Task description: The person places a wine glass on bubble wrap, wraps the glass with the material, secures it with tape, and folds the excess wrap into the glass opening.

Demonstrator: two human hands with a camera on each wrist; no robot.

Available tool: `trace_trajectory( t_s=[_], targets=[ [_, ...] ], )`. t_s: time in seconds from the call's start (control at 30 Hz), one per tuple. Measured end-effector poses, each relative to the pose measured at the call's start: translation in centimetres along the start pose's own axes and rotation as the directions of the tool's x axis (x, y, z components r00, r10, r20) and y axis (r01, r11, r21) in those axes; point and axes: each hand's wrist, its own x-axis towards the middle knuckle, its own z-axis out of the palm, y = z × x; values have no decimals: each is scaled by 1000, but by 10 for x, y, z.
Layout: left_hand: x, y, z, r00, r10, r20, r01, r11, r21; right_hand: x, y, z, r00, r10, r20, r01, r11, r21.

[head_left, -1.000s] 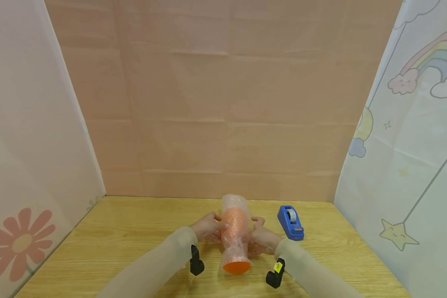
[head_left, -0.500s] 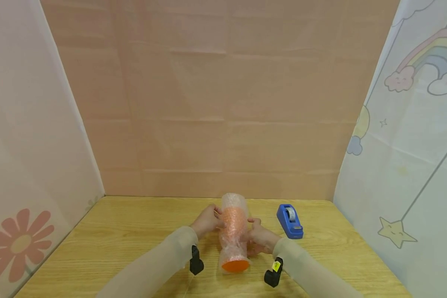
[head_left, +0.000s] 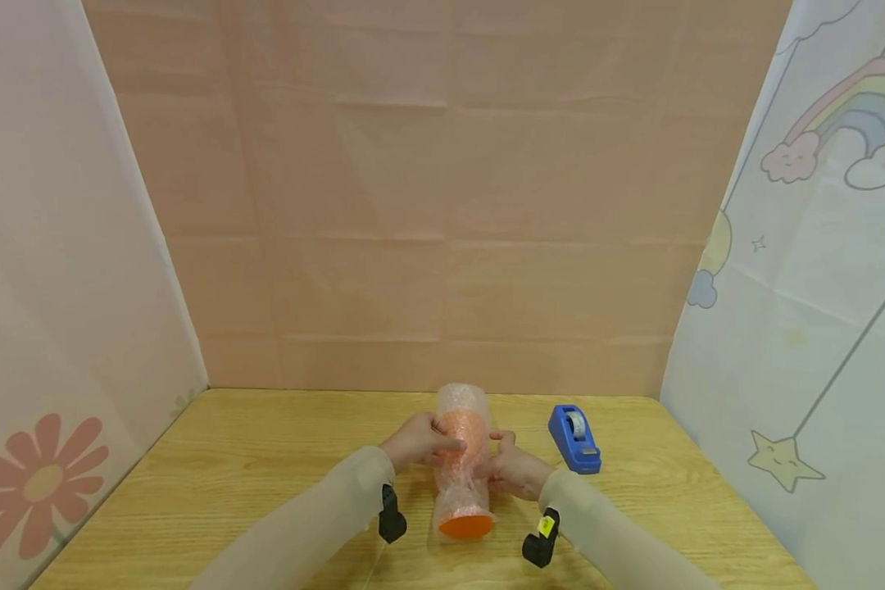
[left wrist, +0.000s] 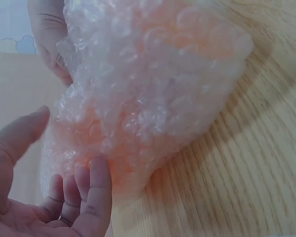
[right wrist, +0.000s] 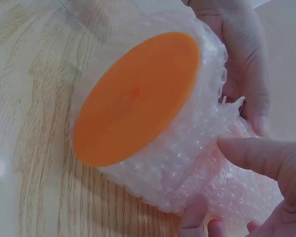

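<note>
Here, the bubble-wrapped orange object (head_left: pixel 457 473) lies lengthwise near the middle of the wooden table (head_left: pixel 288 434), its bare flat end (right wrist: pixel 136 98) at 6 o'clock, with a blue tape dispenser (head_left: pixel 575 447) near it, towards 3 o'clock. At 10 o'clock the left hand (head_left: pixel 416 441) rests its fingers against the wrap, thumb spread apart from them, while at 3 o'clock the right hand (head_left: pixel 519 471) holds the narrow middle between thumb and bent fingers.

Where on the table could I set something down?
Bare table lies between the flowered wall and left sleeve, and between the tape dispenser and starred wall. Crowded: the middle, where left hand and right hand touch the wrapped bundle.
</note>
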Motion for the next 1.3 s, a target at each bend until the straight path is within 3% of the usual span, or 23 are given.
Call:
trace_trajectory(
  t_s=[0.33,0.57,1.0,1.3],
  targets=[
    [1,-2,0,999,-22,-30,23,999,24,-1,-1,2,998,-28,52,25,998,61],
    [1,-3,-1,1000,-21,-23,22,999,29,-1,0,6,997,-61,47,60,998,8],
    [4,-8,-1,1000,11,9,-11,999,43,1,-1,20,986,-119,-119,98,981,-165],
    [1,-4,3,998,55,-13,-53,987,150,4,-3,24,977,-111,-180,67,970,-234]
  ],
)
